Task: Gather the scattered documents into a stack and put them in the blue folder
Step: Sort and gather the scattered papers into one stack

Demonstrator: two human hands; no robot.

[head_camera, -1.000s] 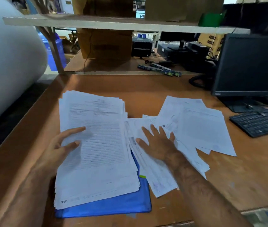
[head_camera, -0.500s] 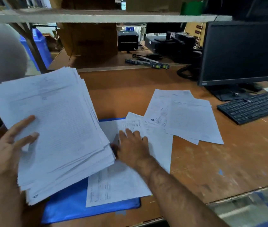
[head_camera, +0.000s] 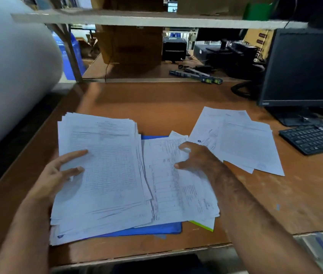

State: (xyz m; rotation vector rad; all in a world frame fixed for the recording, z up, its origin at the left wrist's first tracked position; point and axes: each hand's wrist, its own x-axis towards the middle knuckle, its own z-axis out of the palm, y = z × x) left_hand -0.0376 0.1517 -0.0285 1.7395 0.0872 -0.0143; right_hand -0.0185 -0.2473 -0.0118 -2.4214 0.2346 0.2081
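Observation:
A thick stack of printed documents [head_camera: 105, 175] lies on the left of the desk, over the blue folder [head_camera: 146, 230]. My left hand [head_camera: 57, 175] grips the stack's left edge, thumb on top. A smaller bunch of sheets [head_camera: 178, 194] lies beside the stack, partly on the folder. My right hand [head_camera: 196, 159] pinches the upper right part of that bunch, fingers curled on the paper. More loose sheets [head_camera: 241, 143] lie spread to the right, apart from both hands. Only the folder's near edge and a strip at its top show.
A black keyboard [head_camera: 314, 135] and a monitor [head_camera: 305, 68] stand at the right. A large white roll [head_camera: 8, 66] fills the left. A shelf board [head_camera: 156, 18] runs overhead at the back. The desk's front edge [head_camera: 156, 252] is close below the folder. A yellow-green sheet corner [head_camera: 202, 225] pokes out under the bunch.
The thick stack, lifted and tilted half a second ago, now lies flat on the folder again. My right hand has shifted from pressing flat on the sheets to pinching them.

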